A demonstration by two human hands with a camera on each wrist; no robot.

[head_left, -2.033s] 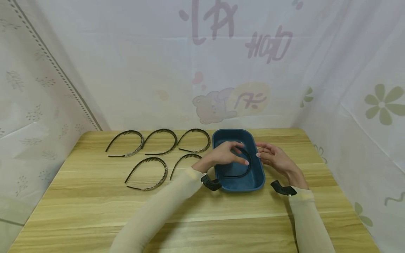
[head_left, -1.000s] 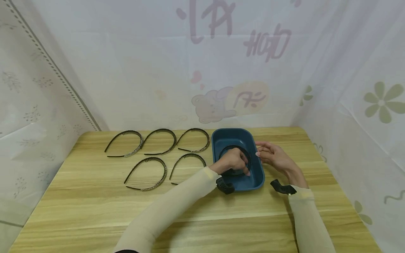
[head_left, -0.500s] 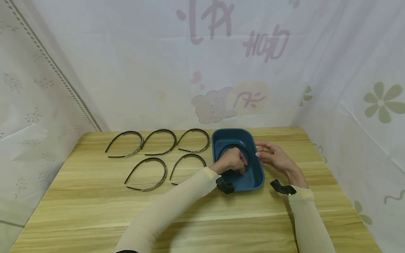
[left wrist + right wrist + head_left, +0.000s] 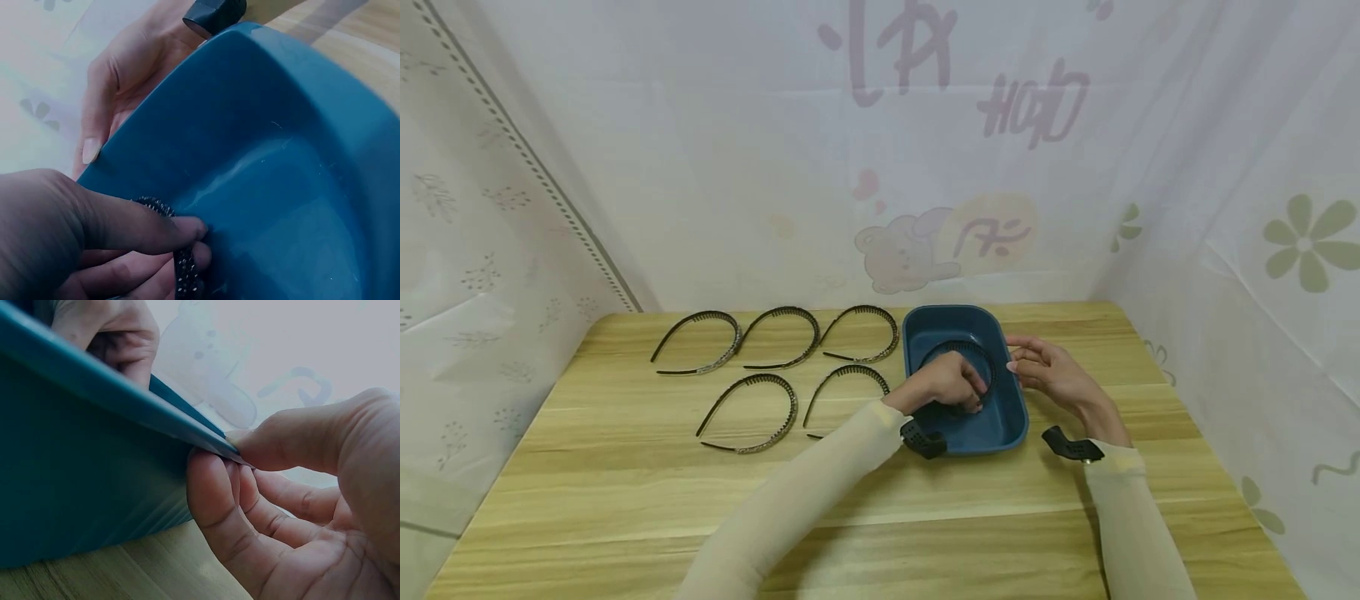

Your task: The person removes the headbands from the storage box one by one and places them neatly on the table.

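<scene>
My left hand [image 4: 951, 382] reaches down into a blue plastic bin [image 4: 1013, 425]. In the left wrist view its thumb and fingers pinch a black headband [image 4: 185, 275] with small sparkling stones. The rest of that headband curves round the hand inside the bin, its lower part covered in the head view. At the bin's right side, my right hand [image 4: 1054, 373] grips the rim. The right wrist view has the right thumb on the inner side of the bin wall [image 4: 94, 469] and the curled fingers under the edge outside.
Several more black toothed headbands lie left of the bin, one [image 4: 700, 342] at the far left and one [image 4: 793, 408] nearer the front. Another headband [image 4: 842, 371] is partly hidden by the left sleeve [image 4: 805, 492]. A patterned white cloth [image 4: 737, 167] hangs behind the wooden table [image 4: 970, 533].
My left hand has lowered into the bin and its fingers have closed on the headband. In the last half second it shifted slightly left. The right hand has stayed at the rim.
</scene>
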